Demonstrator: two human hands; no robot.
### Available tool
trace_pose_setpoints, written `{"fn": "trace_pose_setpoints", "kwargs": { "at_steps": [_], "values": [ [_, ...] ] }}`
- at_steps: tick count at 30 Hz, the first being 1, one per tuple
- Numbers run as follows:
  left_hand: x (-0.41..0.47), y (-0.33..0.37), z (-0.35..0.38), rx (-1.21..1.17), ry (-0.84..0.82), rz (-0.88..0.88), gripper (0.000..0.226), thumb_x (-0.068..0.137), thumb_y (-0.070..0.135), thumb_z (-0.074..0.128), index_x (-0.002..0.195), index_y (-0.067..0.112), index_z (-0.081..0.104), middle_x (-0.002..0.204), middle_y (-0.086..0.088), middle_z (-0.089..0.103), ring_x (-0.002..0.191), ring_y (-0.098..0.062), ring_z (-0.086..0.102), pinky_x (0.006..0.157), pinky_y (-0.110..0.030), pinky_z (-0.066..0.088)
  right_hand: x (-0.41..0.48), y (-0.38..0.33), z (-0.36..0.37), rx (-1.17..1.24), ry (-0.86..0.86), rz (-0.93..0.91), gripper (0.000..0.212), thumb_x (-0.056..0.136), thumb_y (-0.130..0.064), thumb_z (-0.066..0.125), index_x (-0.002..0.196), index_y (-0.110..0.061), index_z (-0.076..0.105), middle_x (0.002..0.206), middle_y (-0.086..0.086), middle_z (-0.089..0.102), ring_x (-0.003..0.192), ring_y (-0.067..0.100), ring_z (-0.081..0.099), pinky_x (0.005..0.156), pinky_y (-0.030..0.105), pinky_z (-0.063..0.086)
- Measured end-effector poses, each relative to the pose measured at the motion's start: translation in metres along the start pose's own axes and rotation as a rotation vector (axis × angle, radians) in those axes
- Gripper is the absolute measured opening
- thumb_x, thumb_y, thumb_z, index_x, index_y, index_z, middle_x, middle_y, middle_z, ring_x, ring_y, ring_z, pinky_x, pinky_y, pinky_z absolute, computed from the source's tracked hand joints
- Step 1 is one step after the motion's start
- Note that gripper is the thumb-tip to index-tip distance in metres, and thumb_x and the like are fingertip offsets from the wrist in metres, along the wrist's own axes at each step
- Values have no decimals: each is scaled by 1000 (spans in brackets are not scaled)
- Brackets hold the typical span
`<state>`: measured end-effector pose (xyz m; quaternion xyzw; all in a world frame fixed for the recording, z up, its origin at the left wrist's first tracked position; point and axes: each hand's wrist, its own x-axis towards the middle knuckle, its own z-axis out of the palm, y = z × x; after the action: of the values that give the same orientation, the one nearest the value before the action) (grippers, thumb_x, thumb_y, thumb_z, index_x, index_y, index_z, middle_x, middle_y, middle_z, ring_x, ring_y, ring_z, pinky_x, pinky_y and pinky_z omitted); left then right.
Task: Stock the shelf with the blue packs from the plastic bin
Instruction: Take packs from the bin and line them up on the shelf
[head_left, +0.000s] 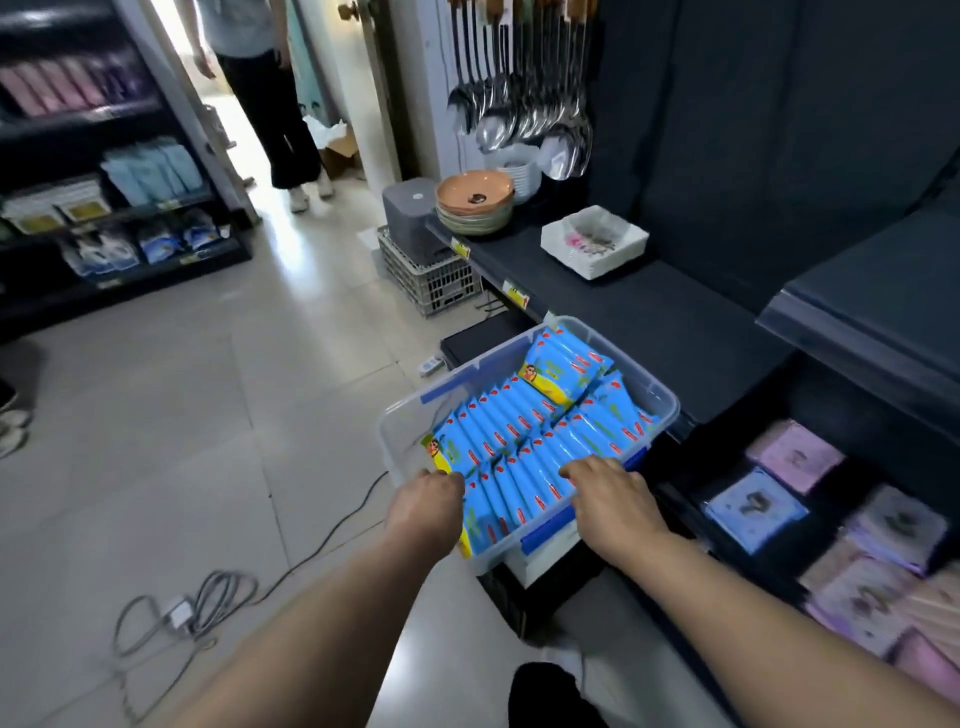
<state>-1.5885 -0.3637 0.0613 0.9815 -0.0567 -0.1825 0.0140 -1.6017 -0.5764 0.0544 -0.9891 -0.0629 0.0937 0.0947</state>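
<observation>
Dark shelf (675, 322) is seen bare where packs would go, so stocking is judged barely begun. Plastic bin (400, 431) is seen just in front of it, filled with blue packs (519, 431). Left hand (428, 506) is curled round the nearest packs; right hand (615, 499) is laid on them, its grip not discernible.
</observation>
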Motion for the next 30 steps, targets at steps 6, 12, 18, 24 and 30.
{"fn": "trace_pose_setpoints", "kwargs": {
  "at_steps": [6,12,18,24,30],
  "values": [
    [52,4,-3,-25,-64,11,39,86,6,42,123,15,53,123,-9,58,118,-28,50,94,-39,46,61,15,0,18,-59,20,44,93,-17,50,135,-23,40,134,-1,46,127,21,38,102,37,33],
    [119,14,-17,-57,-94,-12,37,83,8,50,119,14,56,123,-7,60,117,-28,52,95,-39,47,137,44,-15,84,-52,61,42,93,-11,46,134,-18,40,134,3,45,126,24,38,102,38,35],
    [151,17,-9,-95,-112,-40,44,84,3,45,126,14,53,127,-7,57,120,-26,49,95,-38,45,209,63,-15,132,-55,85,55,88,0,46,141,-13,33,143,6,37,134,25,32,108,39,32],
    [161,0,1,-237,-74,-107,54,82,2,46,134,17,48,134,-4,52,124,-23,45,98,-34,42,240,66,6,17,-114,148,55,90,-7,53,139,-11,30,139,9,36,129,28,31,101,38,35],
    [170,-27,4,-318,-16,-184,55,85,0,43,134,23,46,136,3,48,124,-19,46,92,-31,42,252,61,22,-69,-22,264,33,91,-19,57,121,-13,45,123,9,49,117,28,45,91,41,42]
  ]
}}
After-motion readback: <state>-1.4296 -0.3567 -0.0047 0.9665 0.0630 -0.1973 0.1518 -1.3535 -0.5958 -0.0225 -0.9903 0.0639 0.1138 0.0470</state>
